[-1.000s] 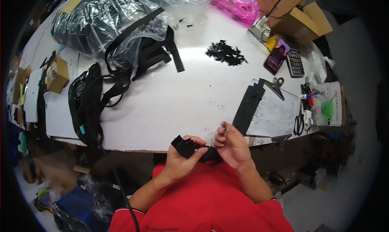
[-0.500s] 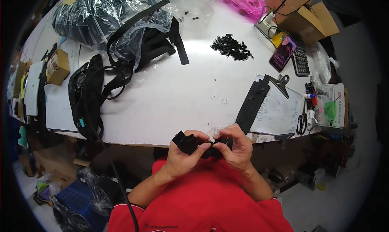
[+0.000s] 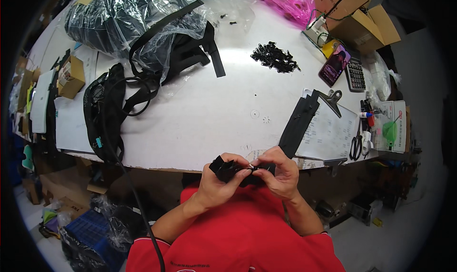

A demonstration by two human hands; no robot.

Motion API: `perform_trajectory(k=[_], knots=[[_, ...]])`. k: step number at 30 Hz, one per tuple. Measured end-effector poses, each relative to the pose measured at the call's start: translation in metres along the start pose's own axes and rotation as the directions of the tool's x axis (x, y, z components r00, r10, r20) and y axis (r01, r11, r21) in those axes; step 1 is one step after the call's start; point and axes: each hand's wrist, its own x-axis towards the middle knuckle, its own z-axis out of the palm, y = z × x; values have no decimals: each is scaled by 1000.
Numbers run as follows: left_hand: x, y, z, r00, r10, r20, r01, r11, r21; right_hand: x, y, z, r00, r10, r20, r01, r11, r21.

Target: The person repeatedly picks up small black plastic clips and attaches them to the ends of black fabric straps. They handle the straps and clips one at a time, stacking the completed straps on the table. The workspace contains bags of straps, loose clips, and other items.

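Just in front of the table's near edge, my left hand (image 3: 209, 186) is closed around a black fabric strap (image 3: 222, 169), folded so its end sticks up past my fingers. The thumb and fingers of my right hand (image 3: 284, 179) are pinched close to the left fingertips. Something tiny and pale shows between the two sets of fingertips, too small to name. Some black fabric also shows behind the right fingers. Just beyond my right hand, flat black fabric strips (image 3: 296, 129) lie over a clipboard with paper (image 3: 328, 131). A pile of small black pieces (image 3: 275, 58) sits farther back.
A black harness-like bundle (image 3: 105, 112) and a plastic-wrapped dark bundle (image 3: 112, 22) occupy the left. At the right are a phone (image 3: 334, 65), a calculator (image 3: 355, 74), scissors (image 3: 355, 146) and open cardboard boxes (image 3: 366, 29). A black cable (image 3: 135, 198) runs down past my left arm.
The folded strap end at my left hand has tipped slightly and sits a little farther right. Both hands stay pinched together; the whole view has shifted slightly.
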Motion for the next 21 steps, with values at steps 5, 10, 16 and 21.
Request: perform_trajectory(k=[5,10,16,21], knots=[[0,-3,-6,997,-33,75,31,999,32,1,0,-2,999,-24,35,25,999,-47],[1,-4,-4,1000,15,12,-15,998,62,8,-7,-3,982,-173,80,189,942,-278],[4,14,-7,994,69,81,-89,957,277,12,-11,-2,950,-295,101,308,840,-446],[6,15,-8,977,171,124,-206,906,369,11,-13,-5,960,-246,136,280,873,-399]])
